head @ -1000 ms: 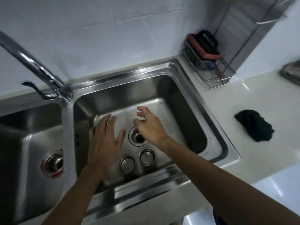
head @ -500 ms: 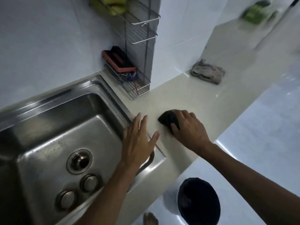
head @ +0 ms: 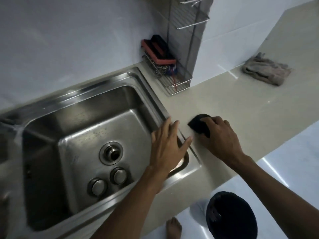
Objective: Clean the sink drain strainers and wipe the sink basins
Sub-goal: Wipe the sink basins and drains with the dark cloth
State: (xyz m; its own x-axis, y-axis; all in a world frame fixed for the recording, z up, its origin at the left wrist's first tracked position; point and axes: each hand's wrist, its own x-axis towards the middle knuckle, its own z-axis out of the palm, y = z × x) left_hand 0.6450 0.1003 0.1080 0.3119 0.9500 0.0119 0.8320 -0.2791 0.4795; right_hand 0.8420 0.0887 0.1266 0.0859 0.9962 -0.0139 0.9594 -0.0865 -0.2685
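The counter (head: 241,104) lay open between the wire rack (head: 172,80) at its back edge and the 2 hands near its front edge. The left hand (head: 165,145) spread over the right rim of the basin (head: 82,118). The right hand (head: 219,137), just beside it, gripped a black cloth (head: 198,124) on the counter. A grey rag (head: 265,71) sat at the back edge, well right of the rack. Inside the basin, 2 round caps (head: 119,175) stood near the front wall, close to the drain (head: 111,153).

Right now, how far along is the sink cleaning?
Done: two strainers lie out beside the open drain. In hand: the right hand grips the dark cloth on the counter; the left hand rests at the basin edge. Left: wiping the basin, refitting strainers.
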